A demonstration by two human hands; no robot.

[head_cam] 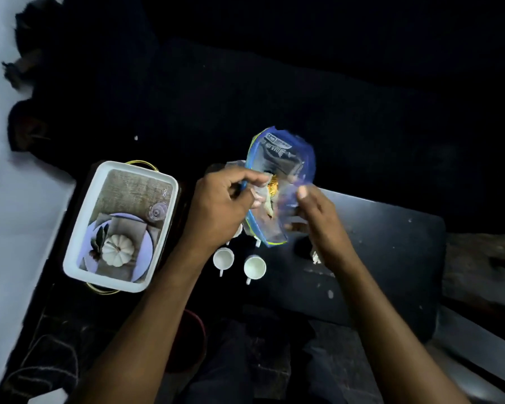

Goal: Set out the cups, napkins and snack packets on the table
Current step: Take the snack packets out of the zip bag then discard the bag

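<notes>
Both hands held a clear blue-edged zip bag (280, 182) up over the dark table (391, 243), above its far-left part. Left hand (222, 205) pinched narrow on the bag's left edge near the mouth; right hand (315, 211) closed on the right side, thumb pressed to the plastic. Something yellow and white showed inside the bag, likely snack packets or napkins; too blurred to tell which. Bag's long axis ran away from the person, tilted a little, mouth end toward the hands. Two white cups (223, 258) stood upright on the table directly below the bag, near its left edge, handles toward the person; further white pieces behind them were mostly hidden. A white tray (70, 258) with a printed picture lay off to the left, apart from the table. Judgement: contents not yet out. The left hand sat nearer the opening, so it would probably reach in while the right steadied.
</notes>
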